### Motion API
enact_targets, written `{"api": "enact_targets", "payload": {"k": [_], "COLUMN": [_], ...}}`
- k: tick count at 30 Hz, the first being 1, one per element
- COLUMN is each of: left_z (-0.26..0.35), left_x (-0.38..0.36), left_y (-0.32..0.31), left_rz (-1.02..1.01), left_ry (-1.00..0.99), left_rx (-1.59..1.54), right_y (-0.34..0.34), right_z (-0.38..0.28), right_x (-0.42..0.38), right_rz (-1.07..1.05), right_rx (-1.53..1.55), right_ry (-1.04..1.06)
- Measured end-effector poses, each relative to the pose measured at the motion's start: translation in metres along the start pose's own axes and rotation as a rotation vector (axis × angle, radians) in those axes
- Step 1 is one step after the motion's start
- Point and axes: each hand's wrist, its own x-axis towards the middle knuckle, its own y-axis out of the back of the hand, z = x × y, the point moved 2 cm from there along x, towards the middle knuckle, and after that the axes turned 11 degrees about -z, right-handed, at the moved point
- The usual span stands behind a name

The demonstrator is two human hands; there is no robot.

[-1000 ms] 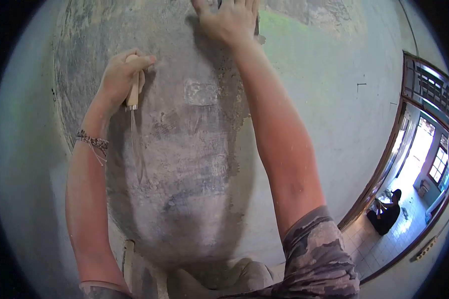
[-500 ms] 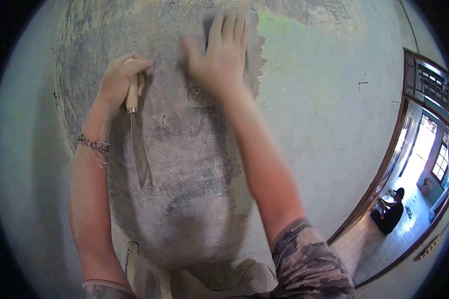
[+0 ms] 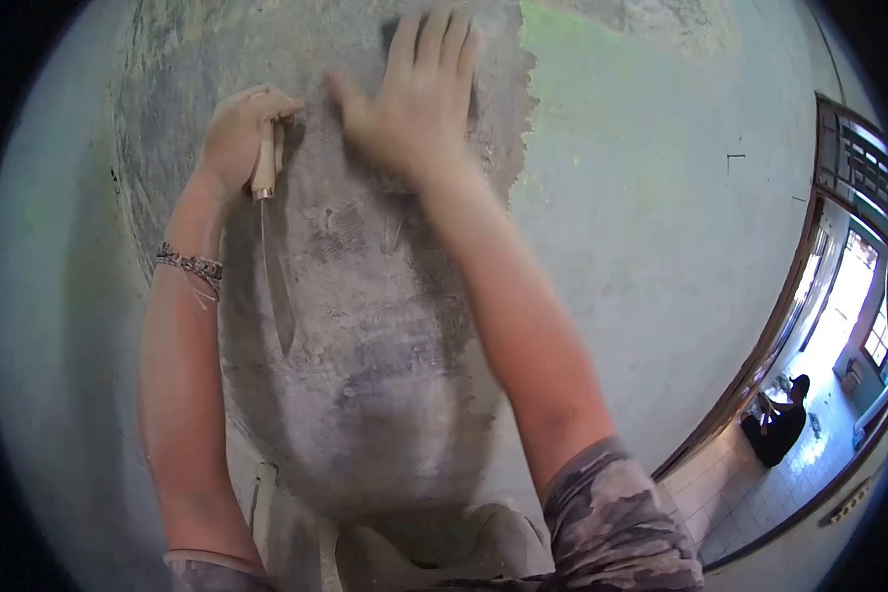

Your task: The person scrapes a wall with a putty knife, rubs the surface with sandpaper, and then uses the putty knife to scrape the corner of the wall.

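My left hand (image 3: 247, 138) is closed round the pale wooden handle of a long-bladed knife (image 3: 278, 286), whose blade points down along the wall. A dark patterned bracelet (image 3: 189, 264) circles my left wrist. My right hand (image 3: 412, 94), slightly blurred, lies spread with its fingers up against the rough grey patch (image 3: 365, 316) of the wall. Along a ragged edge to the right of that hand, the grey surface meets green paint (image 3: 612, 118).
At the far right a brown-framed doorway (image 3: 794, 257) opens onto a tiled floor (image 3: 735, 493). There a person (image 3: 777, 429) in dark clothes and a cap sits low. Louvred panels show above the door.
My right hand has shifted a little left and up over the grey patch. The knife in my left hand has risen slightly. The view has turned slightly, so the doorway sits further right.
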Motion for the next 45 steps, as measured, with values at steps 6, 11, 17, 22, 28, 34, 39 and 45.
{"api": "enact_targets", "payload": {"k": [6,11,17,22,28,34,39,45], "left_z": [-0.003,-0.008,-0.006,-0.004,-0.005,-0.003,-0.002,-0.011], "left_x": [-0.001,0.002,0.003,-0.003,0.004,0.005,-0.002,0.004], "left_y": [0.002,0.001,-0.001,-0.006,-0.007,-0.010,-0.009,-0.010], "left_rz": [-0.003,0.008,0.044,0.128,0.148,0.181,0.183,0.167], "left_ry": [-0.016,-0.064,-0.057,-0.028,-0.028,-0.122,-0.007,-0.091], "left_rx": [0.013,0.003,-0.013,-0.053,-0.059,0.055,0.013,0.106], "right_y": [-0.017,-0.002,-0.009,0.016,0.013,0.022,0.009,0.020], "right_z": [0.009,0.013,0.030,0.042,0.057,0.035,0.047,0.036], "right_x": [-0.007,0.048,-0.008,-0.023,-0.009,0.065,0.101,-0.009], "right_rz": [0.069,0.124,-0.023,-0.154,-0.141,-0.151,-0.142,-0.248], "right_rx": [-0.007,0.031,-0.120,-0.206,-0.226,-0.389,-0.313,-0.486], "right_ry": [0.059,0.077,0.077,0.150,0.385,0.115,0.115,0.137]}}
